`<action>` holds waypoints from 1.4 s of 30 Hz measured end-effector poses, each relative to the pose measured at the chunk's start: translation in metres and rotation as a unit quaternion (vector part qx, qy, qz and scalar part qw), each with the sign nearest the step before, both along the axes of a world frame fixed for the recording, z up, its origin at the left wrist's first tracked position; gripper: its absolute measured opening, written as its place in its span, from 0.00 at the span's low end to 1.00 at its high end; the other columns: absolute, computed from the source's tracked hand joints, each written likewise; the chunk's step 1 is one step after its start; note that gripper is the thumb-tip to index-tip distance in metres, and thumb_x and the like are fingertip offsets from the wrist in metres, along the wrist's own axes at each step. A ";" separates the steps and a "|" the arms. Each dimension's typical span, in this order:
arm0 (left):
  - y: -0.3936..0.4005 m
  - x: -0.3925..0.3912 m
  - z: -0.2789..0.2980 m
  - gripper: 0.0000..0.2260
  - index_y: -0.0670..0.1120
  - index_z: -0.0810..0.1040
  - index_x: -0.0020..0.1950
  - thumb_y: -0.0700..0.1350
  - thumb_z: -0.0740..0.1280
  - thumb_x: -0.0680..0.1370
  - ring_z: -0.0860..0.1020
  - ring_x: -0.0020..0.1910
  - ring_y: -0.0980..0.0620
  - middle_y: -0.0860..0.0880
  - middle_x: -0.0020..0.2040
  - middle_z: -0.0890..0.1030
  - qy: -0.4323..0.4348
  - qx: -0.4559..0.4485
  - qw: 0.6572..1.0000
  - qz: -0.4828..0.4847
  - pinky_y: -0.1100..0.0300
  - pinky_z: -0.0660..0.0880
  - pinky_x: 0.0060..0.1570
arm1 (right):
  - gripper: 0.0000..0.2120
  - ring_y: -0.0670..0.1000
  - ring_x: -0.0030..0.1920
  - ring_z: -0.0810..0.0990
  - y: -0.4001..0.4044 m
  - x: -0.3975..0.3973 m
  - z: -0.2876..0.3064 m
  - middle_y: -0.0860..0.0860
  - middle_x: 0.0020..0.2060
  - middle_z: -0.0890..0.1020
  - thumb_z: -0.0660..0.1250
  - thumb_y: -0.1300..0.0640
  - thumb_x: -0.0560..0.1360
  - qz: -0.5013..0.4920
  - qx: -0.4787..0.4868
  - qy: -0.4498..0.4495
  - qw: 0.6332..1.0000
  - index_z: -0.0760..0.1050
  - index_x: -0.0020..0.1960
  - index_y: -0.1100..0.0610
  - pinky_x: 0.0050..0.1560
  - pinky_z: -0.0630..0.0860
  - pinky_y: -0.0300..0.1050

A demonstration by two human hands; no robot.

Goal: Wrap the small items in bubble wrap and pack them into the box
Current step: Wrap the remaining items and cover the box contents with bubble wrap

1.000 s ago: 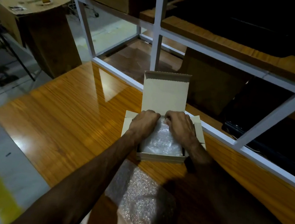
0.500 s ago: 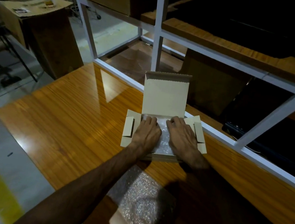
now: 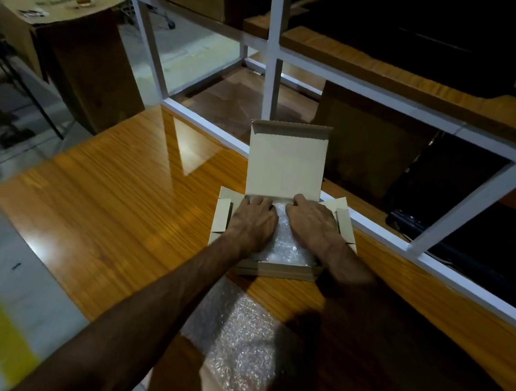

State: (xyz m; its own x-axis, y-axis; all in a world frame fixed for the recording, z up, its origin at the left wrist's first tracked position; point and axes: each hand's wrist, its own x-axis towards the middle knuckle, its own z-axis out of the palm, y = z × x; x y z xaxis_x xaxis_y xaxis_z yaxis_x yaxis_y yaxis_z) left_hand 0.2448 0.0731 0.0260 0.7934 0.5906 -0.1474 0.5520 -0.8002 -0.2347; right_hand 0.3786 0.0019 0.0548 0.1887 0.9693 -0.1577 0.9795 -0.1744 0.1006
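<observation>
Pressing down on the bubble-wrapped bundle (image 3: 280,241), both hands lie flat inside the box (image 3: 273,268): left hand (image 3: 254,223) on the bundle's 9 o'clock side, right hand (image 3: 309,224) on its 3 o'clock side, fingers extended, gripping nothing. The bundle sits in the box tray, on the counter (image 3: 108,214).

Judged status: wrapping and placing of this bundle done. Lid (image 3: 286,161) stands upright at the box's 12 o'clock; side flaps (image 3: 223,212) splayed outward, so closing remains. A spare bubble wrap sheet (image 3: 239,342) lies at the box's 6 o'clock, near the counter edge; whether more items await wrapping cannot be told.

Writing: no legible print on box or wrap. Paper on the cardboard stand (image 3: 61,7) at 10 o'clock carries marks, too blurred to read.
</observation>
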 end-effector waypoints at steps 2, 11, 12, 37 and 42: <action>-0.001 0.001 0.001 0.27 0.42 0.68 0.77 0.53 0.68 0.83 0.67 0.76 0.39 0.38 0.76 0.68 0.006 -0.004 1.000 0.005 0.42 0.67 0.74 | 0.18 0.59 0.64 0.79 0.004 -0.005 0.001 0.56 0.69 0.73 0.70 0.54 0.82 0.004 -0.017 -0.028 0.999 0.76 0.69 0.57 0.64 0.77 0.54; -0.009 0.002 0.026 0.19 0.44 0.76 0.69 0.52 0.68 0.82 0.73 0.70 0.42 0.41 0.71 0.75 0.027 -0.009 0.999 0.018 0.44 0.68 0.71 | 0.19 0.59 0.65 0.77 -0.012 0.002 0.009 0.57 0.69 0.73 0.68 0.52 0.81 0.014 -0.011 0.026 0.999 0.74 0.70 0.56 0.66 0.75 0.58; -0.012 0.001 0.028 0.18 0.45 0.77 0.69 0.51 0.68 0.82 0.73 0.70 0.42 0.40 0.71 0.75 0.026 -0.002 1.000 0.016 0.44 0.69 0.71 | 0.19 0.59 0.67 0.76 -0.015 0.003 0.009 0.56 0.69 0.73 0.68 0.52 0.82 0.014 -0.014 0.031 0.999 0.74 0.71 0.55 0.67 0.74 0.58; -0.007 0.002 -0.001 0.22 0.38 0.70 0.72 0.51 0.63 0.84 0.75 0.70 0.41 0.37 0.71 0.75 -0.051 -0.116 0.992 0.030 0.48 0.72 0.71 | 0.36 0.57 0.85 0.54 -0.026 0.005 -0.033 0.57 0.85 0.56 0.64 0.50 0.85 0.009 0.023 0.069 0.997 0.51 0.86 0.55 0.83 0.50 0.53; -0.016 -0.004 0.001 0.23 0.40 0.68 0.75 0.52 0.61 0.84 0.72 0.73 0.39 0.38 0.74 0.73 -0.014 -0.056 0.998 0.022 0.40 0.62 0.78 | 0.36 0.59 0.82 0.61 -0.040 -0.002 -0.027 0.59 0.82 0.62 0.66 0.53 0.83 -0.006 0.026 0.006 1.000 0.53 0.84 0.61 0.82 0.55 0.56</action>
